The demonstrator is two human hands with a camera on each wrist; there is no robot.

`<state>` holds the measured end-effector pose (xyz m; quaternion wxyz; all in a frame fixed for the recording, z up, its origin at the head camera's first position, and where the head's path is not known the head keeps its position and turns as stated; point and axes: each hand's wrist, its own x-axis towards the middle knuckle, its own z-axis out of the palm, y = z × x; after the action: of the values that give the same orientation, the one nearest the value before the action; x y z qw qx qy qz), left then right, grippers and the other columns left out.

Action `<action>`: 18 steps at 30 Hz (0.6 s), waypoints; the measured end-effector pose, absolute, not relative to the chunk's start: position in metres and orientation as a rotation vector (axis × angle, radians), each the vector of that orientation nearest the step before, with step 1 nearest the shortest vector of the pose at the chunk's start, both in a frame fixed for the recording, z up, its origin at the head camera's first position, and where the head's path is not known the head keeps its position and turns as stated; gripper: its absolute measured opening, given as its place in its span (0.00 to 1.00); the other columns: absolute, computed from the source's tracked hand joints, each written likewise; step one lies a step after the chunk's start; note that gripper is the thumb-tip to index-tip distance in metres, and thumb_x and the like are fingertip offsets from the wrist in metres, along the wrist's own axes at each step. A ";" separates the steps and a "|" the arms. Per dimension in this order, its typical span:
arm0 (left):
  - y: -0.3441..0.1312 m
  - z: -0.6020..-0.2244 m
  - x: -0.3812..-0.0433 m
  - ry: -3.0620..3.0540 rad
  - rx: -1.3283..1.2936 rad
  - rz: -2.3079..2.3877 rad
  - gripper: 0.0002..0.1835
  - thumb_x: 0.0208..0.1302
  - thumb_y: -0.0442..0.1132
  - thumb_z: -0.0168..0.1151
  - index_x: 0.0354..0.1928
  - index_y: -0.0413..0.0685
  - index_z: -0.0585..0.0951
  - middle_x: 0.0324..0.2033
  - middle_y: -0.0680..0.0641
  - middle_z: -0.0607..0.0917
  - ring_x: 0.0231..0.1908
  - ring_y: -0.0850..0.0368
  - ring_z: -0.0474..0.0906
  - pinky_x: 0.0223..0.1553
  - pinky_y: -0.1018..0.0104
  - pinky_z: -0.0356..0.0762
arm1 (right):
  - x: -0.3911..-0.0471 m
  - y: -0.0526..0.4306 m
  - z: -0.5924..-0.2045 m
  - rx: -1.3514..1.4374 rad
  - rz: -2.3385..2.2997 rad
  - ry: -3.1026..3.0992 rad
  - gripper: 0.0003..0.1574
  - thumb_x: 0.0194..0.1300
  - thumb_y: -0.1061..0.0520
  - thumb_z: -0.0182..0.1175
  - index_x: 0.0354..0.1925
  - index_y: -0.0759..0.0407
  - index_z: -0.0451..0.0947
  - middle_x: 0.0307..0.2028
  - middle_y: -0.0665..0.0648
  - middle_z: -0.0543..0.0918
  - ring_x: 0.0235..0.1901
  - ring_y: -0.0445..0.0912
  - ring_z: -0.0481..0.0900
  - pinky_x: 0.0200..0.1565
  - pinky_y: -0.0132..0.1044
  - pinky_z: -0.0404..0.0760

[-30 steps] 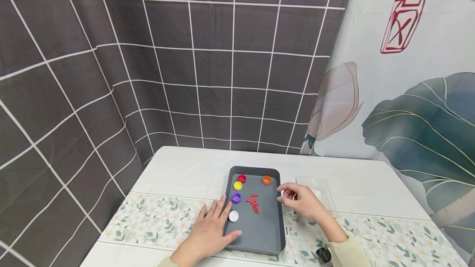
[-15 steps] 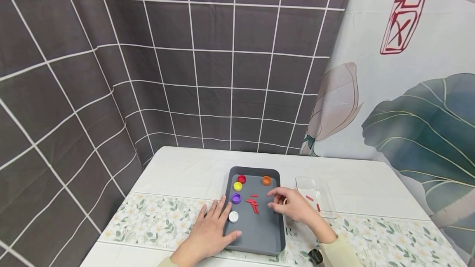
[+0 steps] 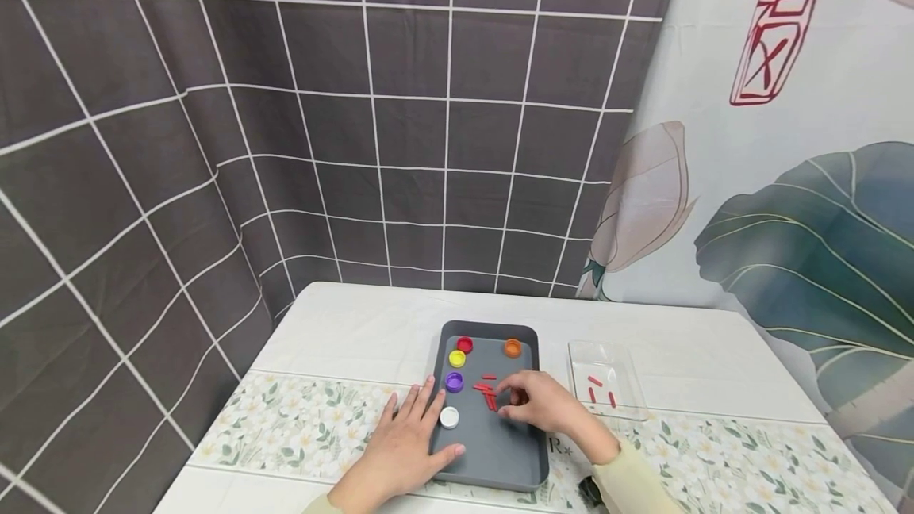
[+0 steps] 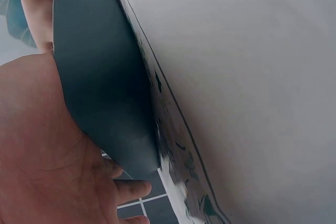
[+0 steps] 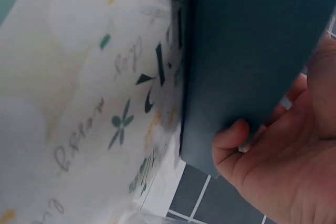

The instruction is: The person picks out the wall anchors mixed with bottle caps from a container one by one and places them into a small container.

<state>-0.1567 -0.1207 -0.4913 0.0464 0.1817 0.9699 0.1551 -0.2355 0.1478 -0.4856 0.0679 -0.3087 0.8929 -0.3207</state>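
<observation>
In the head view a grey tray (image 3: 493, 458) lies on the table. My left hand (image 3: 403, 450) rests on its left rim with fingers spread and straight; in the left wrist view that hand (image 4: 52, 150) lies along the tray wall (image 4: 105, 72). My right hand (image 3: 539, 403) reaches over the right rim, thumb and forefinger apart beside a small pile of short red sticks (image 3: 485, 389). Nothing shows between its fingers. The right wrist view has the hand (image 5: 283, 166) partly behind the tray wall (image 5: 247, 51), its fingertips hidden.
Inside the tray stand a red cap (image 3: 465, 345), a yellow cap (image 3: 457, 358), a purple cap (image 3: 454, 382), a white cap (image 3: 449, 418) and an orange cap (image 3: 512, 348). Right of the tray, a clear plastic box (image 3: 628, 363) holds three red sticks (image 3: 595, 381).
My right hand has moved left from beside the clear box, across the tray's right rim, to the red sticks. The sticks in the box have come into view. My left hand stays put.
</observation>
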 end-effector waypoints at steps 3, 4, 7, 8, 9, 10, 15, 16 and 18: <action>-0.121 -0.491 -0.156 2.957 0.554 0.470 0.50 0.66 0.74 0.51 0.78 0.46 0.61 0.79 0.42 0.55 0.76 0.37 0.54 0.73 0.33 0.46 | -0.236 0.143 -0.489 -0.917 -0.868 2.735 0.11 0.61 0.55 0.73 0.43 0.53 0.87 0.23 0.41 0.73 0.24 0.34 0.67 0.30 0.32 0.69; -0.121 -0.491 -0.156 2.957 0.554 0.470 0.50 0.66 0.74 0.51 0.78 0.46 0.61 0.79 0.42 0.55 0.76 0.37 0.54 0.73 0.33 0.46 | -0.236 0.142 -0.489 -0.911 -0.843 2.748 0.11 0.61 0.55 0.73 0.42 0.53 0.87 0.23 0.41 0.73 0.24 0.34 0.67 0.31 0.32 0.69; -0.121 -0.491 -0.156 2.957 0.554 0.464 0.50 0.66 0.74 0.51 0.78 0.46 0.61 0.79 0.42 0.55 0.76 0.37 0.54 0.73 0.33 0.46 | -0.235 0.138 -0.490 -0.880 -0.778 2.782 0.10 0.59 0.55 0.74 0.42 0.51 0.87 0.22 0.41 0.72 0.24 0.35 0.67 0.31 0.33 0.68; -0.121 -0.491 -0.156 2.959 0.555 0.462 0.50 0.66 0.74 0.51 0.78 0.46 0.61 0.79 0.42 0.55 0.76 0.37 0.54 0.73 0.33 0.46 | -0.234 0.137 -0.489 -0.869 -0.765 2.792 0.11 0.59 0.56 0.74 0.42 0.51 0.87 0.22 0.41 0.72 0.24 0.36 0.67 0.30 0.34 0.68; -0.121 -0.491 -0.156 2.961 0.556 0.458 0.50 0.66 0.74 0.51 0.78 0.46 0.62 0.79 0.42 0.55 0.76 0.37 0.54 0.73 0.33 0.46 | -0.234 0.136 -0.489 -0.860 -0.757 2.799 0.11 0.59 0.56 0.74 0.42 0.51 0.87 0.22 0.42 0.72 0.23 0.36 0.67 0.30 0.34 0.68; -0.121 -0.491 -0.156 2.962 0.557 0.456 0.50 0.66 0.74 0.51 0.78 0.46 0.62 0.79 0.42 0.55 0.76 0.37 0.54 0.73 0.32 0.46 | -0.233 0.136 -0.489 -0.853 -0.752 2.804 0.11 0.59 0.56 0.74 0.42 0.51 0.87 0.21 0.42 0.72 0.23 0.36 0.67 0.29 0.34 0.68; -0.121 -0.490 -0.155 2.957 0.557 0.471 0.49 0.66 0.73 0.51 0.78 0.46 0.62 0.79 0.42 0.55 0.76 0.37 0.54 0.73 0.33 0.46 | -0.233 0.134 -0.489 -0.837 -0.721 2.827 0.12 0.59 0.56 0.74 0.43 0.51 0.87 0.20 0.43 0.72 0.21 0.36 0.66 0.27 0.34 0.67; -0.121 -0.490 -0.155 2.957 0.557 0.475 0.49 0.66 0.73 0.52 0.78 0.46 0.62 0.79 0.42 0.55 0.76 0.37 0.54 0.73 0.33 0.46 | -0.233 0.134 -0.489 -0.834 -0.714 2.833 0.12 0.59 0.56 0.74 0.43 0.51 0.87 0.20 0.43 0.72 0.21 0.36 0.66 0.27 0.34 0.67; -0.121 -0.490 -0.155 2.958 0.557 0.476 0.49 0.66 0.73 0.51 0.78 0.46 0.62 0.79 0.42 0.55 0.76 0.38 0.54 0.73 0.33 0.47 | -0.233 0.134 -0.489 -0.830 -0.708 2.837 0.13 0.59 0.56 0.74 0.44 0.51 0.87 0.20 0.42 0.72 0.21 0.37 0.66 0.27 0.34 0.67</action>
<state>-0.1547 -0.1206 -0.4901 0.0470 0.1827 0.9696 0.1559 -0.2332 0.1336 -0.4892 0.0513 -0.2727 0.9322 -0.2325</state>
